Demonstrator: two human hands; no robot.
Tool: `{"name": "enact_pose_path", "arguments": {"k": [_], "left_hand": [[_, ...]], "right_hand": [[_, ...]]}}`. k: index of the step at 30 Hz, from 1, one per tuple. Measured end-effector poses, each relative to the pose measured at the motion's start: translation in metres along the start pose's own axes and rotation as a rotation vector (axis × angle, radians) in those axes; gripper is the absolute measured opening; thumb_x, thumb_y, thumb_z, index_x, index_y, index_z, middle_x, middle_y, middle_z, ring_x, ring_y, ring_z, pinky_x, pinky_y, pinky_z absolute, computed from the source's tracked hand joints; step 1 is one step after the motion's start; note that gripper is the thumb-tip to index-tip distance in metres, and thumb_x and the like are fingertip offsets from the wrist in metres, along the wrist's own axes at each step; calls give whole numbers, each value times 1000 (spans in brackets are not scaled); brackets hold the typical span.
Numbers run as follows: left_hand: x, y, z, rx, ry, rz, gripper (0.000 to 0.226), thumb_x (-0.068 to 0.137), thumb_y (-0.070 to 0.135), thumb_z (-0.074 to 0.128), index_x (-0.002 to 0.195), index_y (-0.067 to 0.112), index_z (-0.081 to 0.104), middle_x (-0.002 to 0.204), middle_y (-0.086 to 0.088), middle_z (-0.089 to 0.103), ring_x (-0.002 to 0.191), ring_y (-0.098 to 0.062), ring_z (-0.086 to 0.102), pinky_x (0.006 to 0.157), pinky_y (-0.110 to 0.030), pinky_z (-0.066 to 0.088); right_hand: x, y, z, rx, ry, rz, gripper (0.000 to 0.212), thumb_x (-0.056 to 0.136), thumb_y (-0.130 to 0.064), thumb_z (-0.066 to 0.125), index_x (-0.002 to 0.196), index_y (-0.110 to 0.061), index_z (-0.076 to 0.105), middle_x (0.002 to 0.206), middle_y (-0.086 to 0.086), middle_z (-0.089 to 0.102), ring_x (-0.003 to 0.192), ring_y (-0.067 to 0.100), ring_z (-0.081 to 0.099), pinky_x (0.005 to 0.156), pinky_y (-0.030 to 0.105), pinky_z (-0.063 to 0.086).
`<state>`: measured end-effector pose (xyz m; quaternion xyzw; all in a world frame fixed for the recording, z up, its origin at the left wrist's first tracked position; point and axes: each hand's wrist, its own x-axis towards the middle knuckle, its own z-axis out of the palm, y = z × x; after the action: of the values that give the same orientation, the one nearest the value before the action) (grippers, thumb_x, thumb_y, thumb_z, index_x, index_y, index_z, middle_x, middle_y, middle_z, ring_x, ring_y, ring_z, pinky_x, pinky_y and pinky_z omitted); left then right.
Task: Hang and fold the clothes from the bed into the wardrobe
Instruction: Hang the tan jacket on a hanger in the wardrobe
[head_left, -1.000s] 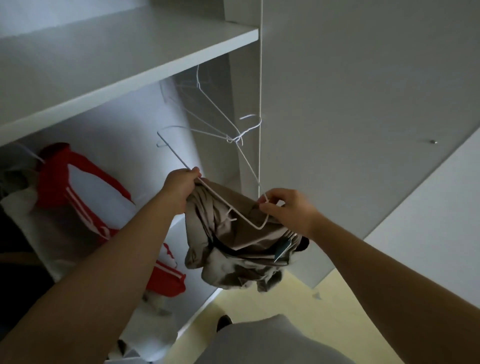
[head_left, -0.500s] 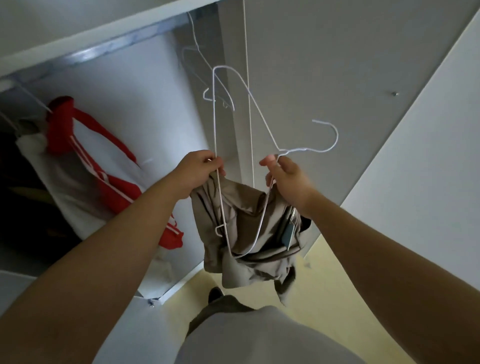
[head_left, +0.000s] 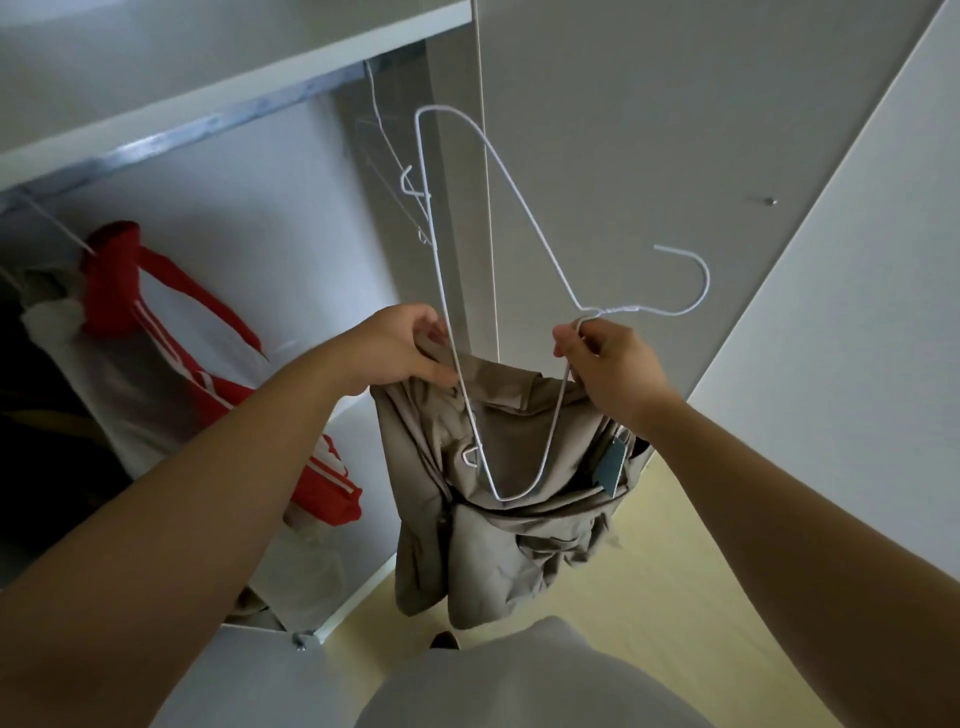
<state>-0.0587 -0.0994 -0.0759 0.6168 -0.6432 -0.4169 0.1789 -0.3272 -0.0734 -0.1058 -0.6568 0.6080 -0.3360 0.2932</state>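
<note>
Your left hand (head_left: 400, 348) clutches the bunched garment (head_left: 498, 530) beside the hanger (head_left: 615, 310), your right hand (head_left: 608, 358) pinches its neck; slacken either grip and fabric may drop.

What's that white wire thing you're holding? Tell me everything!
It is a thin white wire hanger, a triangle with a twisted neck and an open hook pointing right. It is turned on end, one corner high, the other low against the beige garment. The right hand pinches it by the neck; the left hand grips cloth beside its long bar.
</note>
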Motion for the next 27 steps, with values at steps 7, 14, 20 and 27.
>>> {"name": "enact_pose_path", "arguments": {"k": [7,14,20,27], "left_hand": [[-9,-7,-36,365,79,220,45,74,-8,57,63,36,61,108,-8,67,100,-31,61,88,-46,52],[-9,-19,-55,824,254,204,57,80,-1,53,121,35,69,141,2,49,115,-30,56,93,-39,49],[-11,-16,-61,943,305,181,76,77,2,61,145,24,34,125,-10,41,67,-26,49,58,-32,39],[-5,-17,-84,1065,325,220,80,75,-3,66,143,21,32,155,-11,18,82,-35,57,64,-35,41]], "right_hand": [[-8,-5,5,38,23,-4,34,98,-43,53,75,-24,71,68,-10,68,60,6,60,55,9,41],[-23,-23,8,156,14,-19,37,98,-43,55,71,-24,72,65,-19,66,49,1,49,49,9,34],[-31,-57,16,350,79,-128,41,99,-39,52,73,-15,74,76,-10,70,79,6,64,75,16,48],[-35,-81,7,525,-11,-148,41,102,-39,49,79,-14,72,70,2,69,69,5,60,69,13,45]]}}
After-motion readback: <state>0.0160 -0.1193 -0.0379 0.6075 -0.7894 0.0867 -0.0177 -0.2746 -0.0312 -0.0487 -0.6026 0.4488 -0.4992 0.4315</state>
